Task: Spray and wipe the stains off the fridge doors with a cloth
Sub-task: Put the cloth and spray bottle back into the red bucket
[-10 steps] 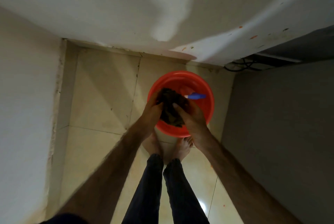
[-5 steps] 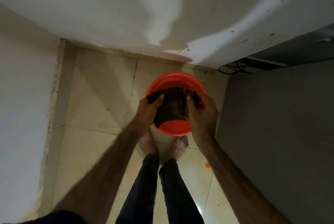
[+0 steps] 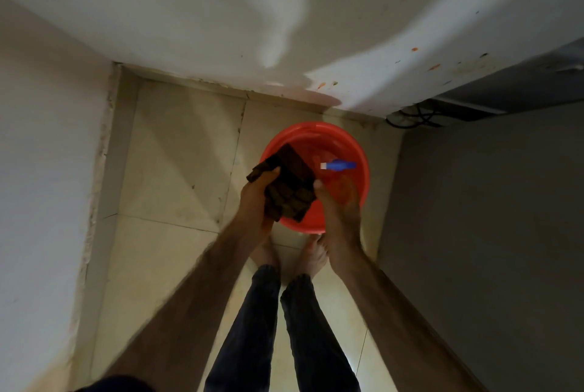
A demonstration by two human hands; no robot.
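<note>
A dark brown cloth (image 3: 289, 186), folded flat, hangs over the red basin (image 3: 360, 189) on the floor. My left hand (image 3: 256, 198) grips its left edge, thumb on top. My right hand (image 3: 339, 202) is blurred just right of the cloth, with the thumb tip near the cloth's right corner and the fingers loosely spread over the basin, holding nothing. A blue spray bottle (image 3: 339, 165) with a white cap lies on its side inside the basin. A white surface (image 3: 379, 43) above the basin carries small orange stains (image 3: 414, 49).
A tall grey panel (image 3: 489, 233) closes off the right side, with black cables (image 3: 410, 118) at its far corner. A white wall (image 3: 47, 170) stands on the left. My bare feet (image 3: 294, 257) are on the beige floor tiles just before the basin.
The cloth went from bunched between both hands to spread, then folded flat. My right hand has let go and shifted right. The spray bottle shows again.
</note>
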